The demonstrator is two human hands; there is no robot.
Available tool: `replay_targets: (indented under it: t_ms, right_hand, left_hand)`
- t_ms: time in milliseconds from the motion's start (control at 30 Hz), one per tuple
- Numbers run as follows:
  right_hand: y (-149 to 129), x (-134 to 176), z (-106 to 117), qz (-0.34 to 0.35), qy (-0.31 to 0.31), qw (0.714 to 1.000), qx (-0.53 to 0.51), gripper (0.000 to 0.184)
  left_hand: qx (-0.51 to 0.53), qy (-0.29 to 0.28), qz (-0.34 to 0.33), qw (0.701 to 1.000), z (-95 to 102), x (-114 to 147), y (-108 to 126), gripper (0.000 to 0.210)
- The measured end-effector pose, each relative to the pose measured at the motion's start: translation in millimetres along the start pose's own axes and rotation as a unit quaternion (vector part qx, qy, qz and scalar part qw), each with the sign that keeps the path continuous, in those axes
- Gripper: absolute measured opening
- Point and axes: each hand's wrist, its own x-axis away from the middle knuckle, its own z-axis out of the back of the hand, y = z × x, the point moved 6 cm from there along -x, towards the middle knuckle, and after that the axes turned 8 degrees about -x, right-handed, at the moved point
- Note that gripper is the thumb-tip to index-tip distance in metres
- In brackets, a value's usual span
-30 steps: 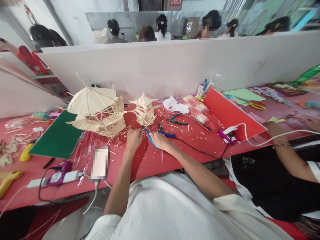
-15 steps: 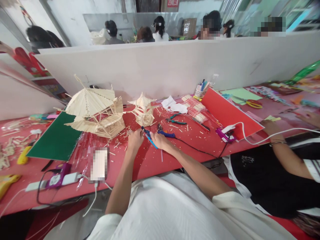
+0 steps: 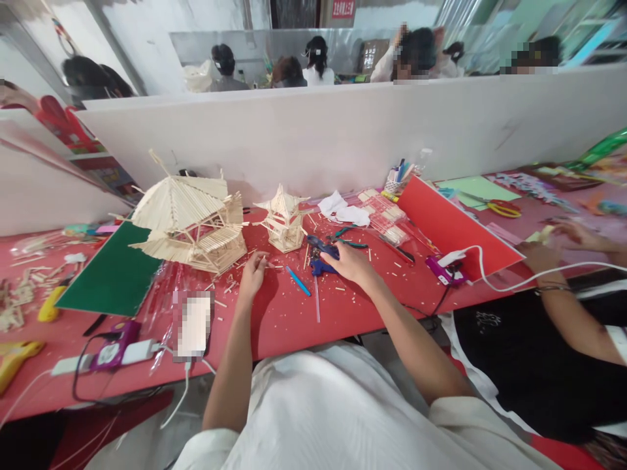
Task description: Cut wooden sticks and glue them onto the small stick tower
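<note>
My left hand [image 3: 253, 274] is closed in a pinch just above the red table, with a short pale wooden stick [image 3: 274, 266] showing at its fingertips. My right hand [image 3: 351, 262] grips a dark blue hot glue gun [image 3: 321, 266] by its handle. Between the hands lies a slim bright blue tool [image 3: 298, 281]. A translucent stick [image 3: 317, 303] rests below the glue gun. Behind my hands stands a small pavilion model [image 3: 283, 219] of wooden sticks. To its left is a larger pavilion model [image 3: 189, 225] with a broad slatted roof.
Green-handled pliers [image 3: 351, 243] lie beyond my right hand, near stick packets [image 3: 386, 215]. A red board [image 3: 455, 232] leans at right, beside a purple power strip [image 3: 445, 269]. At left are a green board [image 3: 110, 274] and a phone [image 3: 194, 326]. A co-worker's hand [image 3: 533, 254] is at far right.
The slim blue tool has left my hands and lies on the table. My right hand has moved right and taken hold of the glue gun. My left hand has shifted slightly left.
</note>
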Motion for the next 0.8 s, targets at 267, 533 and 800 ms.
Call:
replay_targets:
  t_ms: [267, 533, 800]
  right_hand:
    - [44.9, -36.9, -1.7, -0.017, 0.034, 0.992, 0.116, 0.06]
    - [64.8, -58.9, -20.5, 0.052, 0.099, 0.98, 0.167, 0.057]
    - [51.4, -50.1, -9.8, 0.131, 0.177, 0.973, 0.066, 0.041]
  left_hand:
    - [0.083, 0.051, -0.003, 0.995, 3.9, -3.3, -18.3, 0.023]
    - [-0.129, 0.025, -0.156, 0.979, -4.9, -3.3, -3.1, 0.017]
    - [-0.279, -0.002, -0.153, 0.948, -20.5, -5.4, 7.6, 0.019]
